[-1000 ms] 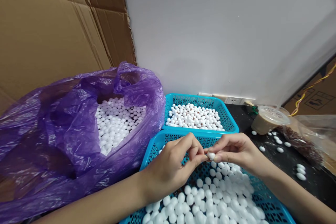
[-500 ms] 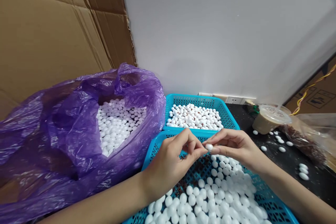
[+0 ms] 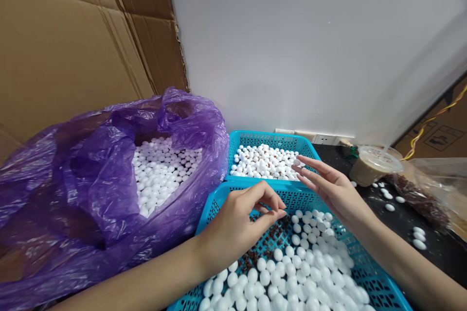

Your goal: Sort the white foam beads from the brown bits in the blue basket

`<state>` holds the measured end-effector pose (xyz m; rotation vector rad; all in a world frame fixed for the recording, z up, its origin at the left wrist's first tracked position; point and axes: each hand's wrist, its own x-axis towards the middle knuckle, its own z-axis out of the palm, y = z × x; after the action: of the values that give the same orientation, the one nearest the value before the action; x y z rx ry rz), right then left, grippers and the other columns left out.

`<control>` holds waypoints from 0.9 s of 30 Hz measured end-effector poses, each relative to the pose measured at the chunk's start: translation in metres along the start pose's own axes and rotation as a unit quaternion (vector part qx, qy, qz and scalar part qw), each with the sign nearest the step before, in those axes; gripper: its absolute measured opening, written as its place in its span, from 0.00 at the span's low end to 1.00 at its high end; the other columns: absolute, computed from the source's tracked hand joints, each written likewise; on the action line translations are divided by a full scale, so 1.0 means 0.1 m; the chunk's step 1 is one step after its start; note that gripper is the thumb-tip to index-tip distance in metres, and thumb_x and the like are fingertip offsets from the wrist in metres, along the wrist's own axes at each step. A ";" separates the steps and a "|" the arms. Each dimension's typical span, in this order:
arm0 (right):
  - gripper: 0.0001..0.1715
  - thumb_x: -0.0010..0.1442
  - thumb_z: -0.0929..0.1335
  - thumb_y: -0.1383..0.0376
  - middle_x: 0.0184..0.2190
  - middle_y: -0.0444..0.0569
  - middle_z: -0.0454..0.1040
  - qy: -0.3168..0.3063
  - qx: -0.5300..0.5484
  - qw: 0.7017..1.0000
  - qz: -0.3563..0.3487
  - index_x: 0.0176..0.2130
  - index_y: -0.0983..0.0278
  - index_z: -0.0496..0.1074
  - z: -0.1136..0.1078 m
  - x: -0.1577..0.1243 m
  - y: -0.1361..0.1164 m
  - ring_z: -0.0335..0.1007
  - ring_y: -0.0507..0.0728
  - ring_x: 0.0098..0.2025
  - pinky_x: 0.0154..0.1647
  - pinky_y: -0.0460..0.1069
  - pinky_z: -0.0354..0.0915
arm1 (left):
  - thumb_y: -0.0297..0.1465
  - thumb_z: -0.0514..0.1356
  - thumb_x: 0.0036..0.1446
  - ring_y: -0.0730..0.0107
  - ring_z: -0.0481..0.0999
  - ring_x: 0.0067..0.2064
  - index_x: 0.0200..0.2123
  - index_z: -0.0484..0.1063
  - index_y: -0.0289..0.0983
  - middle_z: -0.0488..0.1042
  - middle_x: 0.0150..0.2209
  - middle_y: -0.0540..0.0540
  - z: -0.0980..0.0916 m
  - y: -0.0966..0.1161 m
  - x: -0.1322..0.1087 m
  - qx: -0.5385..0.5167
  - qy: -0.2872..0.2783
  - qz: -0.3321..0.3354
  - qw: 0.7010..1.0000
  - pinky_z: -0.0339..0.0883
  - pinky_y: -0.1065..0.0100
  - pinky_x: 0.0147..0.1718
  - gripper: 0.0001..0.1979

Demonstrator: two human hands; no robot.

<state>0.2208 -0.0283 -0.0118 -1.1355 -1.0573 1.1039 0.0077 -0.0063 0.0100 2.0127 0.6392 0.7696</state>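
Observation:
My left hand (image 3: 244,223) hovers over the near blue basket (image 3: 207,214), thumb and forefinger pinched together. Whatever may sit between those fingertips is hidden or too small to name. My right hand (image 3: 332,187) reaches across the front rim of the far blue basket (image 3: 321,165), its fingers apart. A small white foam-like ball (image 3: 296,162) shows at its fingertips, apparently loose. Many similar white balls (image 3: 288,277) fill the near basket, beside small dark reddish-brown bits (image 3: 251,258). In the far basket lie white balls (image 3: 264,161) with reddish-brown specks among them.
On the left stands an open purple plastic bag (image 3: 91,180) holding more white balls (image 3: 160,170). Loose white balls (image 3: 419,238), a lidded cup (image 3: 372,167) and a clear bag of dark reddish-brown bits (image 3: 419,199) rest on the black surface. Cardboard (image 3: 65,34) and a wall (image 3: 284,48) rise behind.
My right hand has moved away from my left, forward to the far basket, carrying the white ball, and its fingers have opened. My left hand has stayed almost still.

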 end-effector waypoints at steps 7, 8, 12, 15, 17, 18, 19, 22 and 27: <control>0.07 0.56 0.68 0.62 0.32 0.47 0.74 -0.125 -0.178 0.976 -0.024 0.35 0.62 0.73 0.07 -0.08 0.02 0.69 0.50 0.26 0.23 0.45 0.64 | 0.24 0.57 0.54 0.76 0.73 0.36 0.31 0.66 0.37 0.72 0.32 0.52 0.00 0.00 0.00 0.012 -0.015 -0.012 1.000 0.70 0.74 0.36 0.03; 0.05 0.56 0.67 0.63 0.28 0.46 0.73 -0.157 -0.224 0.962 -0.028 0.33 0.62 0.73 0.08 -0.09 0.02 0.66 0.49 0.24 0.21 0.45 0.62 | 0.24 0.58 0.54 0.76 0.73 0.35 0.31 0.66 0.37 0.72 0.32 0.52 0.00 0.00 0.00 0.017 -0.015 -0.013 1.000 0.70 0.73 0.36 0.03; 0.05 0.55 0.66 0.68 0.23 0.44 0.72 -0.208 -0.357 0.908 -0.070 0.32 0.62 0.73 0.11 -0.13 0.03 0.63 0.49 0.23 0.23 0.45 0.57 | 0.25 0.59 0.53 0.76 0.72 0.34 0.31 0.66 0.36 0.71 0.31 0.52 0.00 0.00 0.00 0.038 -0.008 -0.010 0.999 0.70 0.73 0.35 0.03; 0.07 0.55 0.64 0.70 0.25 0.44 0.73 -0.220 -0.398 0.887 -0.080 0.32 0.62 0.72 0.12 -0.17 0.02 0.62 0.49 0.23 0.23 0.45 0.56 | 0.25 0.59 0.53 0.76 0.72 0.33 0.31 0.66 0.36 0.70 0.31 0.52 0.00 0.00 -0.01 0.042 -0.010 -0.005 0.999 0.69 0.73 0.34 0.03; 0.07 0.53 0.64 0.70 0.25 0.44 0.72 -0.248 -0.432 0.864 -0.075 0.32 0.62 0.71 0.13 -0.20 -0.01 0.61 0.49 0.23 0.24 0.45 0.55 | 0.25 0.59 0.53 0.76 0.72 0.33 0.31 0.66 0.37 0.70 0.31 0.52 0.00 0.00 -0.01 0.040 -0.016 -0.005 0.999 0.69 0.73 0.34 0.03; 0.06 0.52 0.65 0.70 0.25 0.44 0.72 -0.259 -0.454 0.849 -0.078 0.31 0.62 0.71 0.14 -0.22 -0.03 0.61 0.50 0.23 0.24 0.46 0.54 | 0.25 0.59 0.53 0.76 0.72 0.33 0.31 0.66 0.37 0.70 0.31 0.52 0.00 0.00 -0.01 0.039 -0.018 -0.006 0.999 0.69 0.73 0.34 0.03; 0.05 0.51 0.65 0.69 0.26 0.44 0.71 -0.265 -0.478 0.833 -0.085 0.31 0.62 0.70 0.15 -0.24 -0.04 0.61 0.50 0.24 0.24 0.46 0.53 | 0.25 0.59 0.53 0.76 0.71 0.33 0.31 0.66 0.37 0.70 0.31 0.52 0.00 0.00 -0.01 0.040 -0.021 -0.006 0.999 0.69 0.74 0.34 0.03; 0.05 0.47 0.67 0.66 0.27 0.44 0.70 -0.256 -0.536 0.798 -0.105 0.29 0.62 0.69 0.15 -0.28 -0.06 0.61 0.52 0.26 0.25 0.47 0.51 | 0.25 0.58 0.53 0.76 0.71 0.34 0.31 0.66 0.37 0.69 0.31 0.52 0.00 -0.01 -0.02 0.042 -0.023 -0.004 0.999 0.69 0.74 0.34 0.03; 0.07 0.42 0.69 0.65 0.26 0.44 0.70 -0.267 -0.565 0.774 -0.100 0.27 0.63 0.69 0.12 -0.30 -0.01 0.60 0.52 0.25 0.24 0.47 0.47 | 0.26 0.58 0.54 0.76 0.71 0.33 0.31 0.66 0.37 0.69 0.31 0.52 -0.01 -0.02 -0.02 0.049 -0.021 0.003 0.999 0.68 0.73 0.33 0.02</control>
<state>0.2051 -0.0567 -0.0118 -1.5728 -2.4252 0.5363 0.0057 -0.0060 0.0081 2.1164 0.6577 0.7102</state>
